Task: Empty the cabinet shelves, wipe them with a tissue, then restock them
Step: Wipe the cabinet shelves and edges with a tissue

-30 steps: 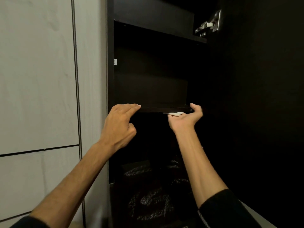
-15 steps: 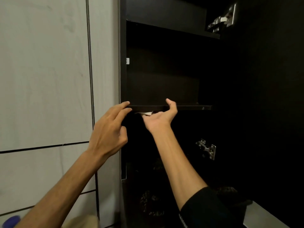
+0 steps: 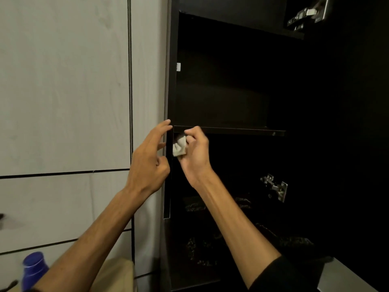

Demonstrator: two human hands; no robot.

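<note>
A dark cabinet stands open with a thin black shelf point(image 3: 242, 130) across its middle. My right hand point(image 3: 194, 151) grips a crumpled white tissue point(image 3: 179, 146) just under the shelf's left front corner, against the cabinet's left wall. Beside it, my left hand point(image 3: 150, 159) hovers at the cabinet's left front edge point(image 3: 170, 81), its fingers loosely spread and the fingertips near the shelf corner, holding nothing. The space above the shelf looks bare and very dark.
Pale tiled wall point(image 3: 63, 91) fills the left. Metal door hinges point(image 3: 274, 187) show at the right, another hinge point(image 3: 309, 13) at the top. A blue bottle cap point(image 3: 33, 266) and a beige object point(image 3: 117, 272) lie low left. Dark glossy items point(image 3: 202, 247) sit in the cabinet's bottom.
My right hand has slid the tissue leftward along the shelf's underside, from its right end to the left corner. The left hand stayed by the cabinet's left edge.
</note>
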